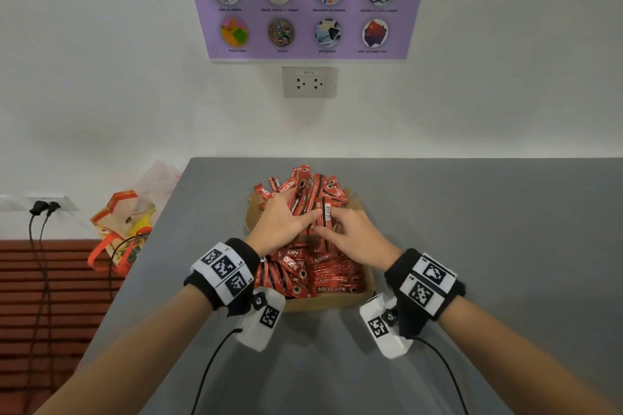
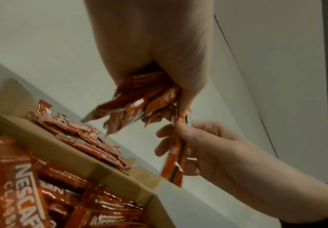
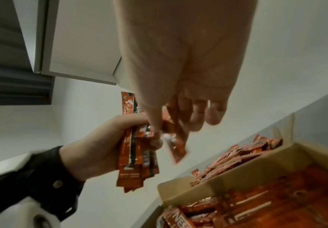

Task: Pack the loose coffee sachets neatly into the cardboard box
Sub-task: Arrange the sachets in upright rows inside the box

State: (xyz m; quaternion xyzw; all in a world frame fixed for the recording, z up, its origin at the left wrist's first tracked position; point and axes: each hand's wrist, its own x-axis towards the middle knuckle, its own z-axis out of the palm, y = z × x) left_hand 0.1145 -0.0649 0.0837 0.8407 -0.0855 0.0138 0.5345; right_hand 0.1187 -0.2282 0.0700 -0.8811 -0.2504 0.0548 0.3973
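An open cardboard box (image 1: 320,305) sits on the grey table, holding rows of red coffee sachets (image 1: 323,276). More loose sachets (image 2: 85,138) lie heaped on its far flap. My left hand (image 1: 283,222) hovers over the box and grips a fanned bundle of sachets (image 1: 303,192), seen from below as the bundle (image 2: 139,101). My right hand (image 1: 354,236) is beside it, thumb and fingers pinching a single sachet (image 2: 174,162) at the bundle's edge. In the right wrist view that sachet (image 3: 175,143) hangs down next to the left hand's bundle (image 3: 133,162).
The grey table (image 1: 472,246) runs to the wall, with its left edge close to the box. A plastic bag with orange handles (image 1: 121,229) stands beyond that edge. Cables (image 1: 40,246) hang from a wall socket at far left.
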